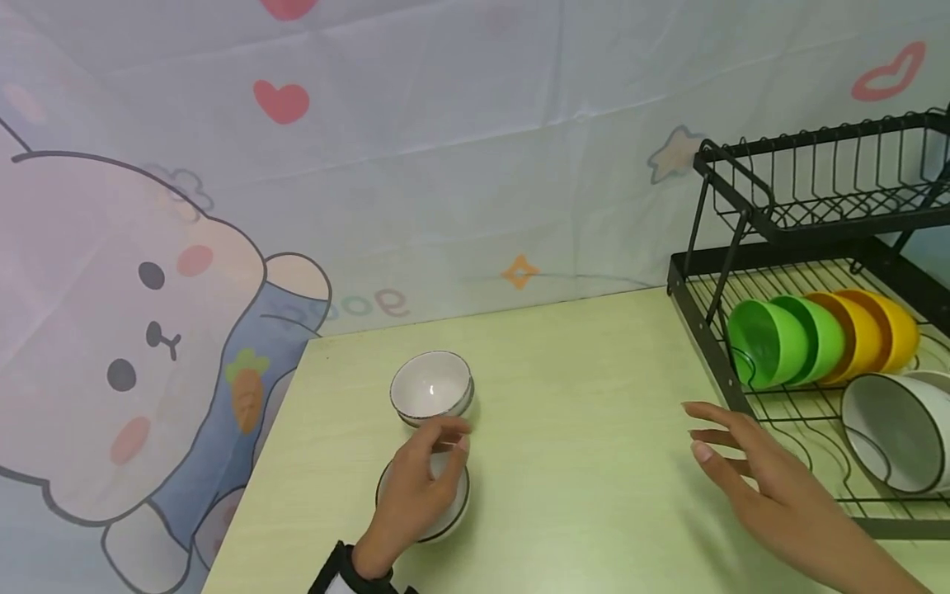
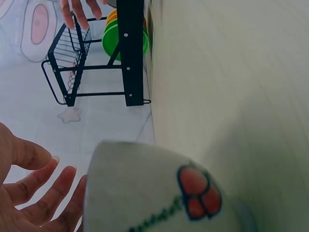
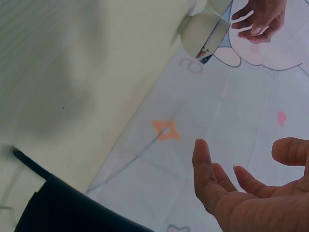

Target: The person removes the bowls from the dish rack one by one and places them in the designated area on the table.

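Note:
Above the nearer white bowl (image 1: pixel 447 520), my left hand (image 1: pixel 414 488) hovers with loosely bent fingers and holds nothing. The left wrist view shows red flower decoration on a white bowl (image 2: pixel 140 188), with the left hand (image 2: pixel 36 195) beside it. Just behind that hand stands a small stack of white, dark-rimmed bowls (image 1: pixel 430 386). My right hand (image 1: pixel 779 491) is held in the air by the dish rack's left front side. Its fingers (image 3: pixel 205 174) are spread and relaxed, and nothing lies between them.
A black two-tier dish rack (image 1: pixel 701 330) stands at the right. On its lower tier lean two green bowls (image 1: pixel 768 342), two yellow bowls (image 1: pixel 894 330) and white bowls (image 1: pixel 898 433). The pale yellow table (image 1: pixel 579 429) meets a printed cloth backdrop (image 1: pixel 460 190).

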Available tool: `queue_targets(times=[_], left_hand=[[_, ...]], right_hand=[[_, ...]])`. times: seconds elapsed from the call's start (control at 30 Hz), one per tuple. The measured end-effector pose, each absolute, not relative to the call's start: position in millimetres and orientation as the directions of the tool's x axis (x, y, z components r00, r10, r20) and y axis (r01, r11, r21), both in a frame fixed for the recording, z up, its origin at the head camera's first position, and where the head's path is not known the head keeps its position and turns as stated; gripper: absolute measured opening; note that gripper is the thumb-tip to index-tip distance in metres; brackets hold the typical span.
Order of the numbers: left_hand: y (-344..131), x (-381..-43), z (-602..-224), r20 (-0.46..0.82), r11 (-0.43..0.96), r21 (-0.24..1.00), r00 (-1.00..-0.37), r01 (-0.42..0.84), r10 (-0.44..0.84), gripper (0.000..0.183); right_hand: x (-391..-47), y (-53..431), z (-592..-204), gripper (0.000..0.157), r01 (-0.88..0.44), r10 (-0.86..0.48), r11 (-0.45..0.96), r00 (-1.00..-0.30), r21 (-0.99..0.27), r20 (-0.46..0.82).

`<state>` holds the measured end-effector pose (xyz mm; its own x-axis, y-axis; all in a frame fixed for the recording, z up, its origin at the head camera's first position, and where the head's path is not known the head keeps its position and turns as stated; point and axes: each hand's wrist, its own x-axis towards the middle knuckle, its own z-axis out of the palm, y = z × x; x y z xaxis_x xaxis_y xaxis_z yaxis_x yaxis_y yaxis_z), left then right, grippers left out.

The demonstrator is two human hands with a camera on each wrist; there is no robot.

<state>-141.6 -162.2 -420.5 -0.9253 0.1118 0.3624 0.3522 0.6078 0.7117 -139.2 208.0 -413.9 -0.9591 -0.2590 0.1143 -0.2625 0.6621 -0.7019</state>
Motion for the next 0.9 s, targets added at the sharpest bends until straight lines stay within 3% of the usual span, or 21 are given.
queue_targets(times=[0.27,0.73,0.9], left_hand=[[-152,-141,-421,0.416,0.553,0.707,-0.892,0.441,0.179,0.016],[-145,-131,-421,0.200,0.526,0.793,-0.947,0.307,0.250,0.017],[-143,-131,-422,0.193,0.538,0.782,-0.943,0.316,0.272,0.016]], right_hand=[[-140,218,-406,0.051,-0.240,-0.229,0.660,-0.967,-0.712,0.113],[-150,252,-406,0.060,-0.190,-0.151,0.756,-0.982,-0.626,0.116],[-152,260,-406,0.060,-0.214,-0.114,0.791,-0.972,-0.573,0.206]])
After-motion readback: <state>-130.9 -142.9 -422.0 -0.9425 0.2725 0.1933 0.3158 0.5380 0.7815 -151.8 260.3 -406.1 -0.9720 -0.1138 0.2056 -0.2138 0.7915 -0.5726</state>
